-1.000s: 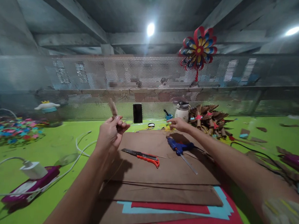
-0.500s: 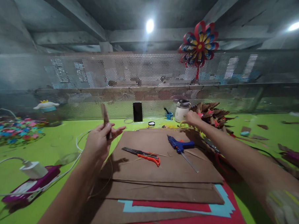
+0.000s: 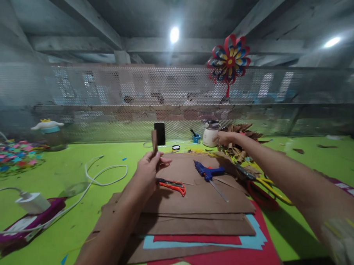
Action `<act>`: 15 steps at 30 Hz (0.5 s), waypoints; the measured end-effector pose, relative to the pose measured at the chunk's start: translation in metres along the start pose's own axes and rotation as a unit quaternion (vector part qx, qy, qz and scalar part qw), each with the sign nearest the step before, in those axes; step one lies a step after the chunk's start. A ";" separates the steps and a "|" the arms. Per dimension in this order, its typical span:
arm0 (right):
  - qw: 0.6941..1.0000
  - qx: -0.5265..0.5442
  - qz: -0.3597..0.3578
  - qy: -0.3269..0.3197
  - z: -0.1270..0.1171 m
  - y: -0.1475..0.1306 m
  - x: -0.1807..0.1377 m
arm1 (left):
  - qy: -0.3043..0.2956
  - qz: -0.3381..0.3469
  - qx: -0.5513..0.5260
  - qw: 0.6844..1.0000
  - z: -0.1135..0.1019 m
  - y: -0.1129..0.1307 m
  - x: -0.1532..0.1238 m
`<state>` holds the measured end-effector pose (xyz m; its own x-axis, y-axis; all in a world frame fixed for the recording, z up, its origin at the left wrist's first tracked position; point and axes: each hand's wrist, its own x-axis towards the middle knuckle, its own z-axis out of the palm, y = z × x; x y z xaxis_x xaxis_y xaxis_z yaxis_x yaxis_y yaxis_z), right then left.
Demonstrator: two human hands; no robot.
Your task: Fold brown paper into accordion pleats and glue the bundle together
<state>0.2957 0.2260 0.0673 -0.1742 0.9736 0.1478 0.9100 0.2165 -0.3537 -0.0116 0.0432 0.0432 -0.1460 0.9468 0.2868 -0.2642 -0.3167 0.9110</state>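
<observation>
My left hand (image 3: 150, 168) is closed round a narrow brown cardboard strip (image 3: 154, 141), which stands upright above the fingers. Beneath this hand lies a stack of brown cardboard sheets (image 3: 188, 203). An orange and black utility knife (image 3: 174, 186) rests on the stack, its blade end hidden by my left hand. To the right of the knife is a blue hot glue gun (image 3: 207, 171) with a clear glue stick. My right hand (image 3: 226, 138) reaches out beside a white bottle (image 3: 210, 134), at a pile of rolled and cut brown cardboard pieces (image 3: 244, 133). Its fingers are curled; whatever they hold is hidden.
Yellow-handled scissors (image 3: 270, 187) lie under my right forearm. Left stand a purple power strip (image 3: 29, 220) with a white cable and a heap of coloured paper stars (image 3: 14, 154). A black phone (image 3: 159, 134) leans on the mesh screen (image 3: 130, 122). A paper flower (image 3: 229, 61) hangs above.
My left hand has moved right with the cardboard strip, now over the stack and partly covering the knife. My right hand stays by the bottle and pile, its fingers now more curled. The view has shifted slightly.
</observation>
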 end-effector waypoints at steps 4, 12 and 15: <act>0.998 0.016 0.036 0.048 -0.019 -0.005 -0.009 | -0.062 -0.083 0.006 0.995 0.009 -0.006 -0.008; 0.972 0.178 -0.057 0.144 0.005 -0.054 -0.080 | -0.165 -0.191 -0.088 0.963 0.031 0.007 -0.020; 0.953 0.265 -0.105 0.105 0.026 -0.075 -0.117 | -0.172 -0.211 -0.137 0.952 0.035 0.005 -0.022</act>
<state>0.2383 0.0974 0.0526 -0.2020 0.8811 0.4277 0.5353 0.4650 -0.7051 0.0234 0.0230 0.0523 0.3366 0.9410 0.0345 -0.4763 0.1385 0.8683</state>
